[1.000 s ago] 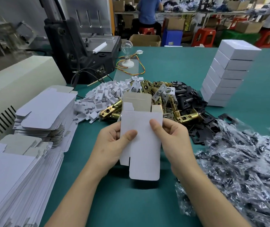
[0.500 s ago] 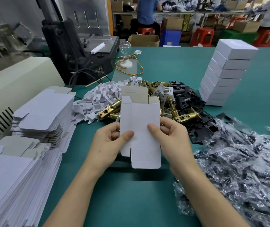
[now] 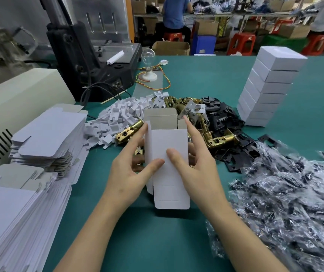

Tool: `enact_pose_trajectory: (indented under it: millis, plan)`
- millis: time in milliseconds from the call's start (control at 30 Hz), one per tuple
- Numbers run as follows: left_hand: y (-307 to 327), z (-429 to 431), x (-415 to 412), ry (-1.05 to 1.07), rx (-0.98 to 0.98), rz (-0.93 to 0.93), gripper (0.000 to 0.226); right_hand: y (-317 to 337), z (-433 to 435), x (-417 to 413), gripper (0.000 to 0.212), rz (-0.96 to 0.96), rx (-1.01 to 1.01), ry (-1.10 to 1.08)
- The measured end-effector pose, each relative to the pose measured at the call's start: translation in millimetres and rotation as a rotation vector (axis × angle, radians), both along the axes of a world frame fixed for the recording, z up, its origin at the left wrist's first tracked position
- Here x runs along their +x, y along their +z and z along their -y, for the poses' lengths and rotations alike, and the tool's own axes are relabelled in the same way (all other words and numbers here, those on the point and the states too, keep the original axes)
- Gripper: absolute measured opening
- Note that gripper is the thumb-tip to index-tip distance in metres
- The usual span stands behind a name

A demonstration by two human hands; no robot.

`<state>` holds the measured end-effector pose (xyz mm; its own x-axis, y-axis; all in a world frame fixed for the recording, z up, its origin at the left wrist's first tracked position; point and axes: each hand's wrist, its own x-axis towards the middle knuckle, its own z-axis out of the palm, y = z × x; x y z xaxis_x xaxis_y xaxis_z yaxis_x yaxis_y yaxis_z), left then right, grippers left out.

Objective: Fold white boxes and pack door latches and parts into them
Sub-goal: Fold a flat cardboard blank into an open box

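A half-formed white box (image 3: pixel 167 142) stands upright above the green table, its top flaps open and its bottom flaps hanging loose. My left hand (image 3: pixel 127 171) holds its left side, thumb on the front face and index finger up along the edge. My right hand (image 3: pixel 196 169) holds the right side the same way, thumb on the front, index finger stretched toward the top corner. Behind the box lie brass door latches (image 3: pixel 220 138), black strike plates (image 3: pixel 222 116) and a heap of small white plastic parts (image 3: pixel 122 112).
Flat white box blanks are stacked at the left (image 3: pixel 45 138) and near left (image 3: pixel 15 213). A tower of finished white boxes (image 3: pixel 269 85) stands at the right. Bagged black parts (image 3: pixel 287 203) fill the near right. A dark machine (image 3: pixel 90 55) and a bulb (image 3: pixel 148 55) sit behind.
The box has been squeezed from flat into a sleeve shape and lifted a little. Both index fingers have stretched up along its side edges; the bottom flaps hang lower.
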<state>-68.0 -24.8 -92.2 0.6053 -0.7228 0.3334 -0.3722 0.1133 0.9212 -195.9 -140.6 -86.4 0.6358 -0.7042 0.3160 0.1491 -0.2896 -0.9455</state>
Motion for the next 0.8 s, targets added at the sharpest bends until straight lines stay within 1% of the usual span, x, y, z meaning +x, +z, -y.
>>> enact_pose_trajectory:
  millis: [167,233,333,500,600,733,800]
  plan:
    - [-0.7,-1.2,0.5,-0.011,-0.023,0.02,0.081,-0.7,-0.8,0.6,0.076,-0.137,-0.224,-0.106]
    - [-1.7,-1.1,0.0,-0.031,-0.042,0.024,0.081,-2.6,-0.6,0.7,0.076,-0.174,-0.264,-0.108]
    - [-2.8,-1.5,1.9,-0.036,-0.064,0.011,0.07,-2.5,-0.1,0.5,0.067,-0.133,-0.178,-0.049]
    - [-2.8,-2.2,4.3,-0.005,-0.08,0.002,0.05,2.5,0.0,-0.9,0.036,-0.021,-0.029,0.05]
    - [-3.4,-2.7,4.0,0.0,-0.08,-0.007,0.039,3.8,1.4,-1.4,0.021,-0.018,0.022,0.099]
    - [-3.1,-3.1,3.3,-0.007,-0.081,-0.021,0.023,3.7,3.1,-0.7,0.012,-0.007,0.069,0.141]
    - [-1.6,-2.4,2.7,0.01,-0.086,-0.006,0.013,3.6,2.7,-0.6,0.01,-0.012,0.083,0.139]
